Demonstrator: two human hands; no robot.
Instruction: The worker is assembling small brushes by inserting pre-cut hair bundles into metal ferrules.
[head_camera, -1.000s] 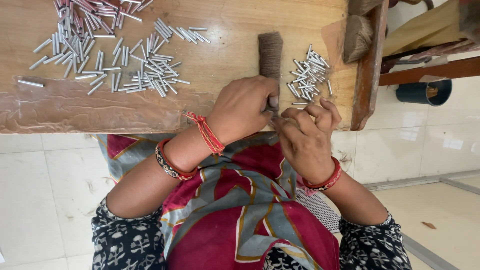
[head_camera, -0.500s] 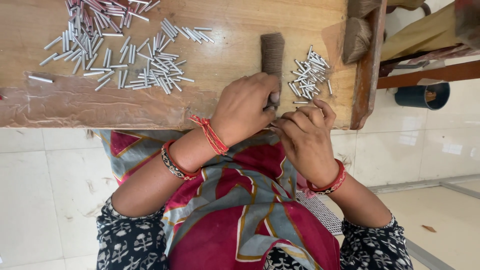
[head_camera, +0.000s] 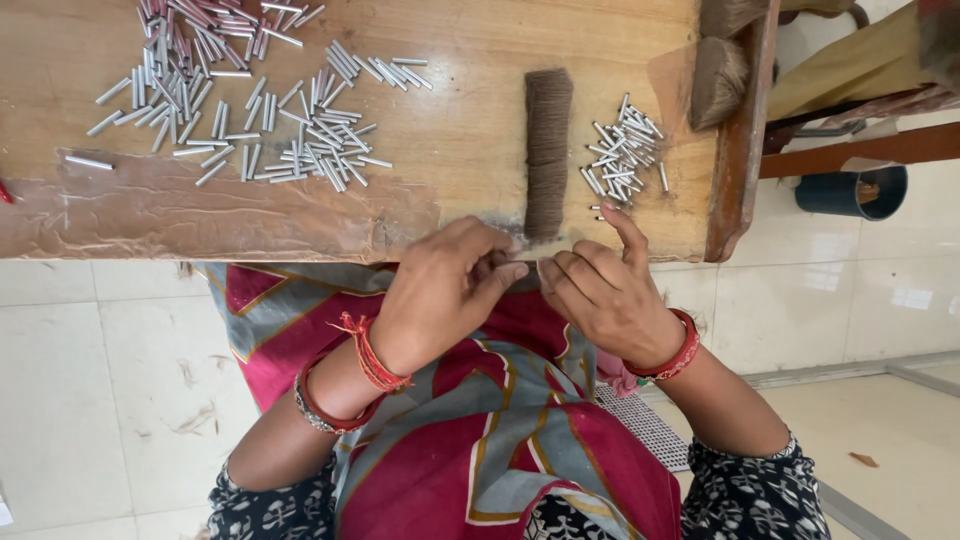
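Both my hands meet at the near edge of the wooden board (head_camera: 470, 215). My left hand (head_camera: 440, 295) pinches a small tuft of brown fibre just below the long brown fibre bundle (head_camera: 547, 150). Facing it, my right hand (head_camera: 610, 295) has its index finger raised while thumb and other fingers pinch a thin pale piece, apparently a short metal tube (head_camera: 530, 263), held against the tuft. Red bangles and threads are on both wrists.
A small heap of short metal tubes (head_camera: 622, 158) lies right of the bundle. A large scatter of longer metal tubes (head_camera: 240, 110) covers the board's far left. More brown fibre bundles (head_camera: 718, 80) sit by the raised wooden rim (head_camera: 740, 150). A dark bucket (head_camera: 850, 190) stands on the tiled floor.
Both hands have drawn back from the bundle toward my body. The bundle's near end, covered by my left hand before, now shows, and my right index finger has lifted.
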